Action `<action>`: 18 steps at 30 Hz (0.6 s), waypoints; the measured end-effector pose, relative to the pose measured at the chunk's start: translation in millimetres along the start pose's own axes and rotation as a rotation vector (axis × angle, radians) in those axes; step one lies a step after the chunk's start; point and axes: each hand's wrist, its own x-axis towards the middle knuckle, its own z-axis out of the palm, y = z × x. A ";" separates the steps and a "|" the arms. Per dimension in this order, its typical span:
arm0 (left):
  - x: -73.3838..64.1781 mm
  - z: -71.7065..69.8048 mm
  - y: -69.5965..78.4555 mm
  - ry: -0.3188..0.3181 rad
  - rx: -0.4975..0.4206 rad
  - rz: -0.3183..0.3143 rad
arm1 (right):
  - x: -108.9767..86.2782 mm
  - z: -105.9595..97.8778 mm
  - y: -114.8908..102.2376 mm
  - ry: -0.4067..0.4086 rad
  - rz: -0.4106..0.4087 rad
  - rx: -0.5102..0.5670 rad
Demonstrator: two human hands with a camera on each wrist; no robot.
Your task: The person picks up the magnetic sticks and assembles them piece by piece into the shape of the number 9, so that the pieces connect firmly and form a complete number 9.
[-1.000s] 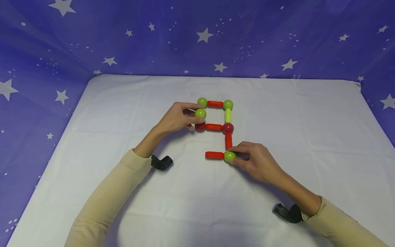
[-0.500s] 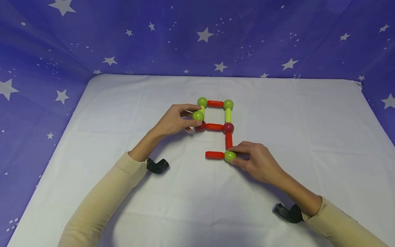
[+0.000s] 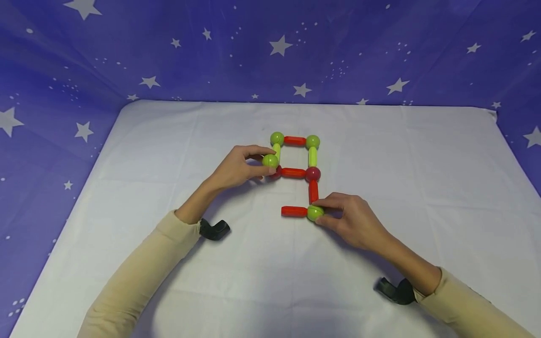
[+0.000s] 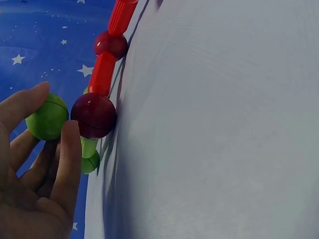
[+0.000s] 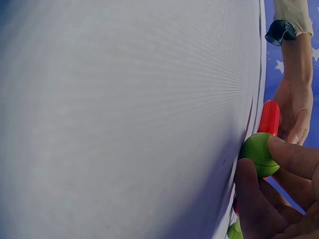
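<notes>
My left hand [image 3: 234,166] pinches a green ball [image 3: 270,161] between thumb and fingers. In the left wrist view that ball stands off the cloth, close beside a dark red ball [image 4: 93,117]. On the table lies a square of balls and magnetic rods: green balls at its two far corners, dark red balls at its near ones. A red rod [image 3: 313,191] runs down from the near right red ball [image 3: 313,174] to another green ball [image 3: 315,213]. My right hand [image 3: 355,220] pinches this one. From it a second red rod [image 3: 294,211] points left, its outer end free.
A white cloth [image 3: 253,281] covers the table. Behind it hangs a purple-blue curtain [image 3: 236,51] with stars. Black curved pieces [image 3: 214,230] stick out at both cuffs, just above the cloth.
My left hand has moved slightly left and nearer with its green ball, uncovering the left yellow-green rod. My right hand stays on its ball.
</notes>
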 end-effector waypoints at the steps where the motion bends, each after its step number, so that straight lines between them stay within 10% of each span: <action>1: -0.7 -0.1 -0.2 0.001 0.001 0.006 | 0.2 0.2 0.2 0.001 0.000 0.000; 18: -20.1 1.4 -6.1 -0.058 0.040 0.012 | 0.2 0.4 -0.1 -0.001 -0.008 -0.001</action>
